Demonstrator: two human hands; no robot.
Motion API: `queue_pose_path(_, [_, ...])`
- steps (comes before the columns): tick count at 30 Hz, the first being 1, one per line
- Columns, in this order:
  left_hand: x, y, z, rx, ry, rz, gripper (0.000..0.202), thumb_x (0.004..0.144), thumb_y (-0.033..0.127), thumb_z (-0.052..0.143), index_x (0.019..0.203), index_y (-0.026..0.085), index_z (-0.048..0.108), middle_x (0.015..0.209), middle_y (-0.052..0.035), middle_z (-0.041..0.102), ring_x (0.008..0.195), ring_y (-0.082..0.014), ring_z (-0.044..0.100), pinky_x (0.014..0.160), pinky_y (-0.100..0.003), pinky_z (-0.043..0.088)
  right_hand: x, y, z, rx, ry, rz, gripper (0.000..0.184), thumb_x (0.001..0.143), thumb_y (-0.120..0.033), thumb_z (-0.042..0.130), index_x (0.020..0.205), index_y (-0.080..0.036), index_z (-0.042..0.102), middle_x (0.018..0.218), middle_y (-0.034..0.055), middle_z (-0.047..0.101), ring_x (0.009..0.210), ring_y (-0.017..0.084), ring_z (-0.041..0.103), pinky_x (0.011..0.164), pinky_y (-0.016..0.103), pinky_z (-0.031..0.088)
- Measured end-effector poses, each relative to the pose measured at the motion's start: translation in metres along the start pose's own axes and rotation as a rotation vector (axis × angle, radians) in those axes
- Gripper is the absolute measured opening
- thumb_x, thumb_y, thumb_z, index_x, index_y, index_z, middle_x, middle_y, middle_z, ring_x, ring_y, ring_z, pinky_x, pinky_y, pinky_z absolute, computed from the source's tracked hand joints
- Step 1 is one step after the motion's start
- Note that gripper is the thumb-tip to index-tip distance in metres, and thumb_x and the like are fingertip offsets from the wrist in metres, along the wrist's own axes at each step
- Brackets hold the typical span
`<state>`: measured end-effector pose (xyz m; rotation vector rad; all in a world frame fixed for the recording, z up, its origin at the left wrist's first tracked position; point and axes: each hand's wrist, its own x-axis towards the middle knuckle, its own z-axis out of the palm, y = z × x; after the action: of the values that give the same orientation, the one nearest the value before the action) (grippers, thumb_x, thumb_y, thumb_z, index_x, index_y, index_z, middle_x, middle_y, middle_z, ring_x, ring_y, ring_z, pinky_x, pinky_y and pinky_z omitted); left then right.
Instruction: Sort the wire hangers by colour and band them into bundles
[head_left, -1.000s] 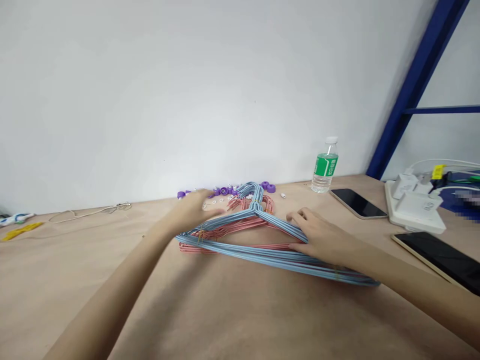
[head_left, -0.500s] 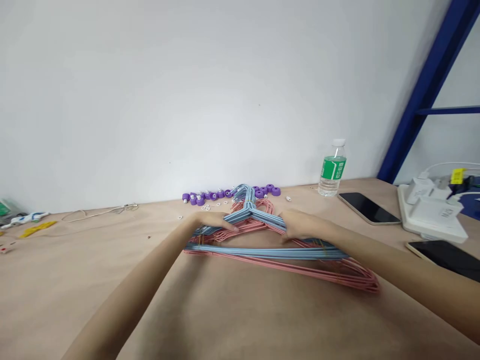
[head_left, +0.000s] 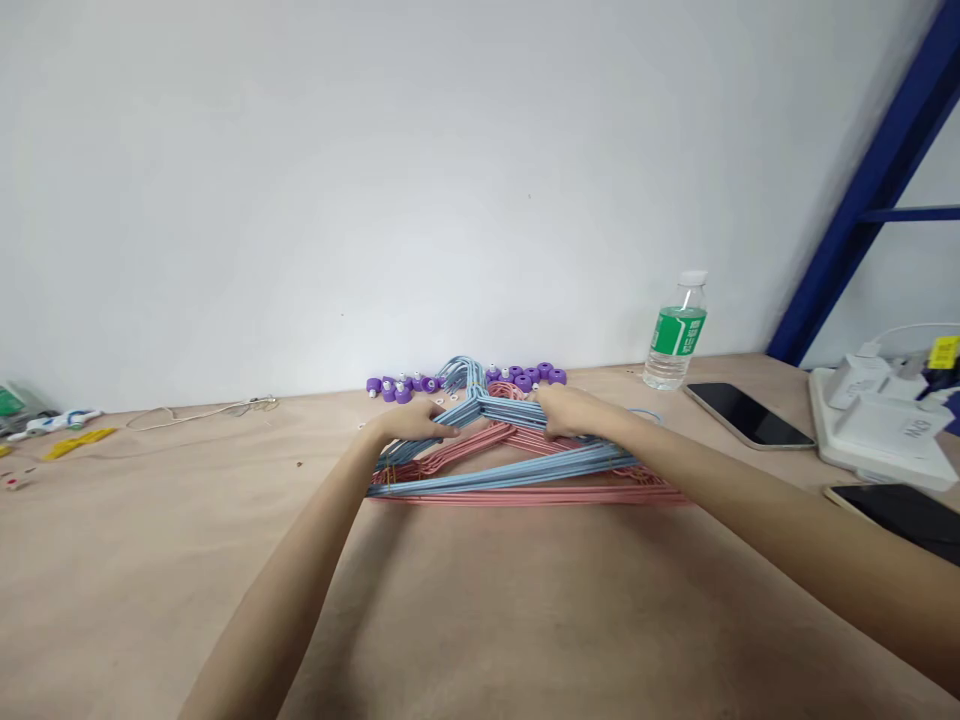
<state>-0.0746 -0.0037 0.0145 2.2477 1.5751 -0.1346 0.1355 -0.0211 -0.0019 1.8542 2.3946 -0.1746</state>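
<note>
A bundle of blue wire hangers (head_left: 517, 475) lies over a stack of pink wire hangers (head_left: 525, 496) on the table, their hooks pointing toward the wall. My left hand (head_left: 409, 421) curls over the left shoulder of the blue bundle. My right hand (head_left: 570, 411) grips its right shoulder, near the neck. The hands are close together, with the hooks between them. The pink hangers' shoulders show below the blue ones, and my fingers hide parts of both.
Several purple plastic pieces (head_left: 544, 373) lie behind the hangers at the wall. A water bottle (head_left: 677, 335), a phone (head_left: 748, 415), a white power strip (head_left: 877, 430) and a dark tablet (head_left: 904, 510) stand to the right. A blue metal frame (head_left: 862, 210) rises beyond them.
The blue bundle has swung level and moved toward the wall, and the pink stack's right end no longer juts toward me. Both hands have moved farther from me, and the view has panned slightly left.
</note>
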Motion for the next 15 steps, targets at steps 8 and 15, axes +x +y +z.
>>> queue_pose_path(8, [-0.008,0.028,0.016,0.223,0.373,-0.213,0.041,0.075,0.035,0.058,0.108,0.01,0.052,0.109,-0.0167,0.058,0.1,-0.03,0.053,0.076,-0.035,0.041,-0.007,0.004,-0.011,0.077,0.084,-0.023,0.035,0.073,-0.033,0.061,0.103,-0.016,0.058,0.099,0.0093,0.064,0.088,0.024,0.059,0.065,0.027,0.042])
queue_pose_path(15, [-0.012,0.038,0.025,0.227,0.411,-0.165,0.041,0.078,0.033,0.058,0.11,0.009,0.051,0.104,-0.0155,0.06,0.097,-0.0278,0.056,0.077,-0.032,0.044,-0.033,0.015,-0.008,0.16,0.179,-0.038,0.04,0.079,-0.033,0.055,0.115,-0.018,0.052,0.115,0.0081,0.058,0.1,0.023,0.055,0.076,0.028,0.044])
